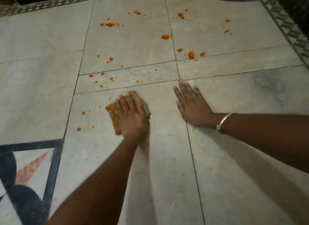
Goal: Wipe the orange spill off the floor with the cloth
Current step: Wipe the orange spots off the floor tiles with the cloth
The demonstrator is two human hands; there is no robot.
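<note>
The left hand (132, 117) presses flat on the orange-stained cloth (113, 113) on the pale tiled floor (167, 166); right of the cloth, apart from it, the right hand (192, 105) lies flat, a silver bangle (223, 123) at its wrist; drops of the orange spill (191, 55) lie scattered beyond and left of the cloth.

Soft, dim indoor light covers the pale floor (234, 90). Broad, faint shadows lie to the right of the left hand (132, 117) and its forearm. The left hand and cloth (113, 112) are motion-blurred; the right hand (192, 105) is sharper. Beyond both hands, wide-angle distortion bends the dark far corners.
</note>
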